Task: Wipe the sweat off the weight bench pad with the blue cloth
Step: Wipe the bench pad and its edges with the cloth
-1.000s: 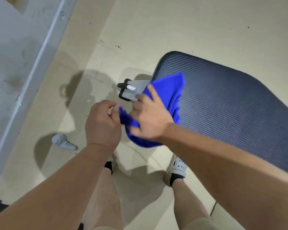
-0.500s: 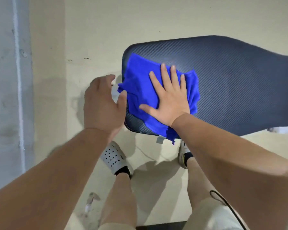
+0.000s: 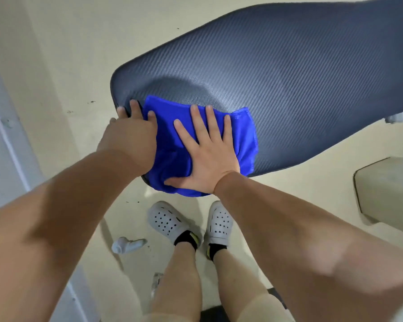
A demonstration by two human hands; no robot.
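The dark ribbed weight bench pad [image 3: 289, 84] runs from the centre to the upper right. A blue cloth [image 3: 244, 135] lies spread on its near left end, one edge hanging over the near rim. My right hand [image 3: 207, 152] presses flat on the cloth with fingers spread. My left hand [image 3: 130, 135] rests on the pad's left end, its fingers over the rim and one fingertip on the cloth's left edge. A duller curved patch shows on the pad just beyond the cloth.
My two feet in white perforated clogs [image 3: 168, 221] stand on the beige floor below the pad. A small grey object [image 3: 126, 245] lies on the floor to their left. A pale block [image 3: 389, 189] sits at right; a grey wall strip [image 3: 7, 145] runs along the left.
The cloth went from bunched between both hands beside the pad to spread flat on it. My right hand has slid it toward the near edge, and my left hand now rests on the pad's end.
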